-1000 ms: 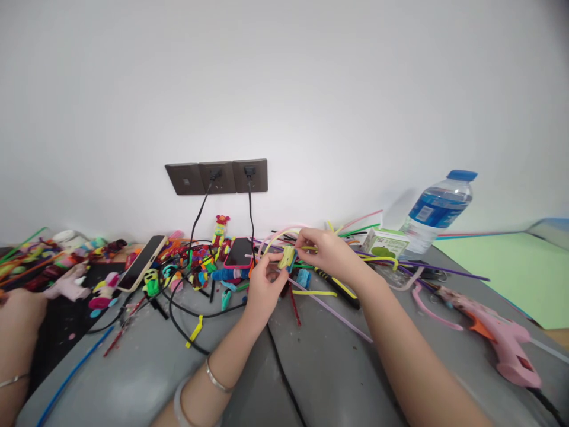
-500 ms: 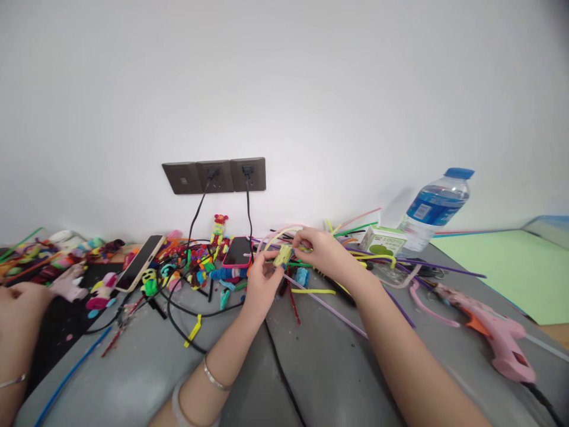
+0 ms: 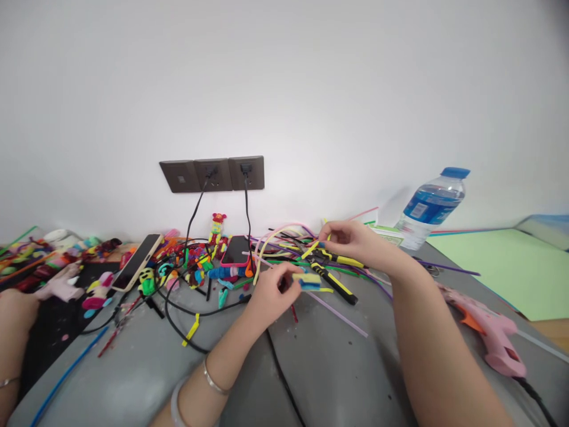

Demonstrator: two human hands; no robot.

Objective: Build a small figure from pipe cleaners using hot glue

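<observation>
My left hand (image 3: pixel 269 292) is low over the grey table (image 3: pixel 338 367), fingers pinched on a small yellow and blue pipe-cleaner piece (image 3: pixel 304 280). My right hand (image 3: pixel 355 240) is farther back and to the right, closed on the end of a yellow pipe cleaner (image 3: pixel 313 247). Between the hands lies a black and yellow tool (image 3: pixel 334 283). Loose pipe cleaners in pink, purple, green and yellow (image 3: pixel 284 237) spread under and behind both hands.
A pink glue gun (image 3: pixel 489 332) lies at the right. A water bottle (image 3: pixel 429 209) and a green sheet (image 3: pixel 502 261) sit behind it. Two phones (image 3: pixel 136 263) (image 3: pixel 237 250), black cables and small colourful figures crowd the left. Another person's hand (image 3: pixel 15 314) is at the far left.
My hands have drawn apart: the left came down and toward me with the small yellow and blue piece, the right moved to the right and back, holding a yellow pipe cleaner.
</observation>
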